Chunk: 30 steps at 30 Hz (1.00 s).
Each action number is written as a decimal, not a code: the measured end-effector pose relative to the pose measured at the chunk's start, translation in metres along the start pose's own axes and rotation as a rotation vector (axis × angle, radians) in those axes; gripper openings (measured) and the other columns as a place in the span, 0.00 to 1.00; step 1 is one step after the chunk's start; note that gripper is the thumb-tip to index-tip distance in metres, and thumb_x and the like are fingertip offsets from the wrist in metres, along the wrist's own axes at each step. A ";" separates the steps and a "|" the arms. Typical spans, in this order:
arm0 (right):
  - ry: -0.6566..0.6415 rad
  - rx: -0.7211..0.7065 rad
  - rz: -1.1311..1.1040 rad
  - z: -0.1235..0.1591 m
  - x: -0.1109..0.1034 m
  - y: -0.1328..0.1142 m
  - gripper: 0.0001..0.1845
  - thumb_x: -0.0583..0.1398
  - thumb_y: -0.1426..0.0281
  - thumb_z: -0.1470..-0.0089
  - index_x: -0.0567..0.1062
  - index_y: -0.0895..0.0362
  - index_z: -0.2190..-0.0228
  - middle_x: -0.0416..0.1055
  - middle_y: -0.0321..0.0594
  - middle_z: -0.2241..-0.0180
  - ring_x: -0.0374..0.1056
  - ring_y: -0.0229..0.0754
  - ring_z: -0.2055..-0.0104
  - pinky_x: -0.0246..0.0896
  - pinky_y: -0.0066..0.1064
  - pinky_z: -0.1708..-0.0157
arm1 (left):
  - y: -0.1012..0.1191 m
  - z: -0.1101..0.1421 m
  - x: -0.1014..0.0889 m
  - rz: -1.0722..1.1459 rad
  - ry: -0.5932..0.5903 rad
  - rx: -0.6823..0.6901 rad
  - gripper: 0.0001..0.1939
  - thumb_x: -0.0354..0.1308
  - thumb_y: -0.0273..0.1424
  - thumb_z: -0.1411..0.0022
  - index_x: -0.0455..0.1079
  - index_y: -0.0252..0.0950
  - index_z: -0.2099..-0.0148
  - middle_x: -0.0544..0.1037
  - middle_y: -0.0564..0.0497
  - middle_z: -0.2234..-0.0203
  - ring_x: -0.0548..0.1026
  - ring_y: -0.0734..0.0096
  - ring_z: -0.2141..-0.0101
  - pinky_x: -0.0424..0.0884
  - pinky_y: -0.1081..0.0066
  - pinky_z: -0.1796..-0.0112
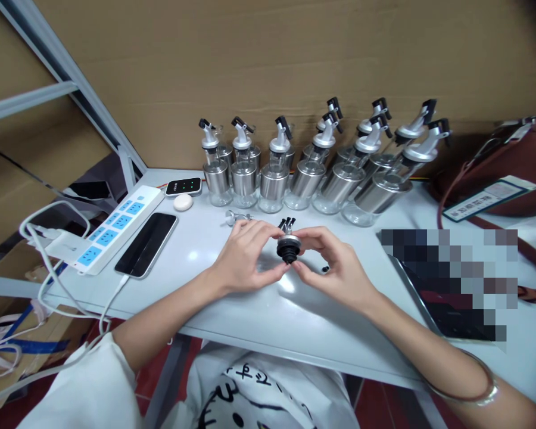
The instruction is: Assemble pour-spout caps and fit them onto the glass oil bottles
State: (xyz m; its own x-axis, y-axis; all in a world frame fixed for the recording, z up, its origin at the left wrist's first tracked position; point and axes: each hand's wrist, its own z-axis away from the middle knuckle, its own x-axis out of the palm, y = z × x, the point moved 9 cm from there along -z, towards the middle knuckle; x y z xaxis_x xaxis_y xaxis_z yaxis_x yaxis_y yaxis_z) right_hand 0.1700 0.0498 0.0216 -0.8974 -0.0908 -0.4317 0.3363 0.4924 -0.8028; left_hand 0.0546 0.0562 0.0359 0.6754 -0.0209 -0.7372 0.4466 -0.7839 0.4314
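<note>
L hand [248, 256], R hand [343, 271] pinch stopper [288, 249], ribbed end twd wearer, axis fore-aft.

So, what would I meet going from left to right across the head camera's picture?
White power strip with blue sockets, black-screened phone, round cream-coloured disc, left fingers, black ribbed stopper with silver collar, right fingers, brown leather bag.

The stopper [288, 250] is coloured black and silver; the counter [232, 322] is finished in pale grey; the power strip [120, 226] is marked blue on white.
</note>
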 end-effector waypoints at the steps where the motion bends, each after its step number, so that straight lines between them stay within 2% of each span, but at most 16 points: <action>1: 0.001 -0.003 -0.002 0.000 0.000 -0.001 0.17 0.61 0.72 0.52 0.67 0.55 0.58 0.72 0.41 0.63 0.70 0.41 0.64 0.67 0.32 0.64 | 0.000 0.000 0.000 -0.001 -0.011 -0.001 0.15 0.54 0.38 0.42 0.62 0.35 0.56 0.74 0.48 0.62 0.70 0.63 0.61 0.59 0.62 0.58; 8: -0.030 0.006 -0.015 0.001 0.004 0.000 0.18 0.60 0.72 0.51 0.67 0.55 0.57 0.73 0.41 0.63 0.70 0.41 0.64 0.67 0.33 0.62 | -0.003 0.001 0.006 -0.032 -0.073 -0.002 0.15 0.52 0.37 0.45 0.63 0.35 0.58 0.73 0.49 0.66 0.70 0.64 0.65 0.58 0.61 0.57; 15: -0.050 0.009 0.013 0.002 0.004 -0.001 0.20 0.59 0.74 0.53 0.66 0.56 0.56 0.73 0.41 0.64 0.70 0.42 0.64 0.66 0.32 0.63 | -0.002 0.000 0.008 -0.083 -0.072 0.020 0.12 0.51 0.36 0.45 0.63 0.35 0.60 0.72 0.51 0.70 0.69 0.66 0.67 0.58 0.61 0.57; 24: -0.080 0.017 0.017 -0.001 0.008 -0.005 0.17 0.58 0.75 0.56 0.67 0.56 0.61 0.74 0.39 0.68 0.70 0.40 0.69 0.64 0.29 0.70 | -0.001 0.001 0.013 -0.125 -0.136 0.004 0.13 0.51 0.38 0.47 0.62 0.34 0.62 0.73 0.49 0.69 0.70 0.64 0.66 0.57 0.59 0.55; 30: -0.087 0.029 0.061 -0.001 0.008 -0.008 0.12 0.58 0.74 0.58 0.66 0.55 0.66 0.74 0.37 0.70 0.68 0.38 0.72 0.63 0.28 0.72 | 0.005 0.001 0.013 -0.128 -0.143 0.045 0.09 0.50 0.36 0.47 0.60 0.36 0.65 0.73 0.51 0.71 0.69 0.65 0.67 0.57 0.60 0.56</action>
State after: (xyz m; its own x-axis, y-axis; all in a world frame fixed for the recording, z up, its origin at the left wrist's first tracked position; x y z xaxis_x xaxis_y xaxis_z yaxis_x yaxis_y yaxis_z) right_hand 0.1599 0.0462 0.0248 -0.8470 -0.1371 -0.5135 0.3992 0.4739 -0.7849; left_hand 0.0649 0.0518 0.0284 0.5228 -0.0050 -0.8525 0.4945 -0.8128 0.3080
